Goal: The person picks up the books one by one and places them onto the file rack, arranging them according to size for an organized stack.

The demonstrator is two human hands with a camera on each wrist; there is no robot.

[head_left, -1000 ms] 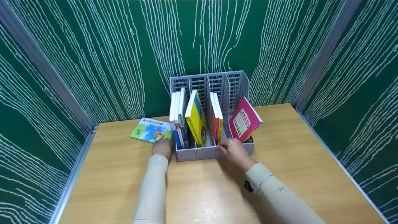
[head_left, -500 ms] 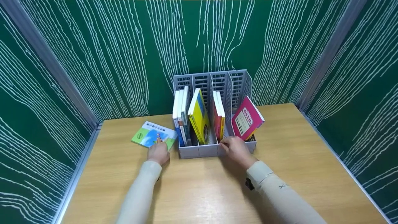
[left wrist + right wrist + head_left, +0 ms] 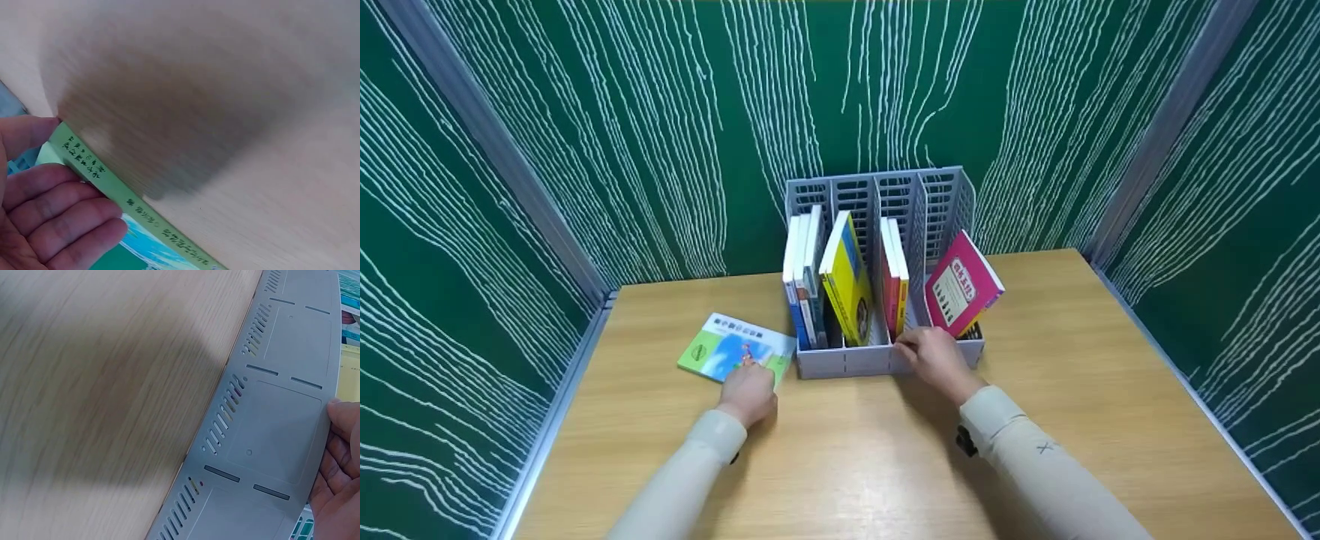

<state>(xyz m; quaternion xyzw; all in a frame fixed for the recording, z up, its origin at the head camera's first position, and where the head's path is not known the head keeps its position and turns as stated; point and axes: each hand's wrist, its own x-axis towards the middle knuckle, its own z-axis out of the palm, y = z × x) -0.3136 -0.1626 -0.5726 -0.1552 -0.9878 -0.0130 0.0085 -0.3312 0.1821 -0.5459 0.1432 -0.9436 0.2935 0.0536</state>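
A thin book (image 3: 735, 349) with a green, white and blue cover lies on the table, left of a grey rack (image 3: 859, 362). My left hand (image 3: 750, 391) grips the book's near right corner. In the left wrist view the thumb is at the end of the green spine (image 3: 143, 211), and the curled fingers (image 3: 62, 219) lie along the cover. My right hand (image 3: 936, 361) holds the rack's low front wall, its thumb over the top edge in the right wrist view and the fingers (image 3: 332, 464) curled behind it.
The rack's compartments hold several white-edged books (image 3: 804, 285) at left, a yellow book (image 3: 851, 289), red and yellow books (image 3: 894, 285), and a magenta book (image 3: 964, 289) leaning right. Green walls with white streaks (image 3: 765, 90) enclose the wooden table (image 3: 840, 465) behind and at both sides.
My left hand has slid the green book over the table towards me, a little away from the rack. The right hand stays on the rack's front wall. The head view has shifted slightly.
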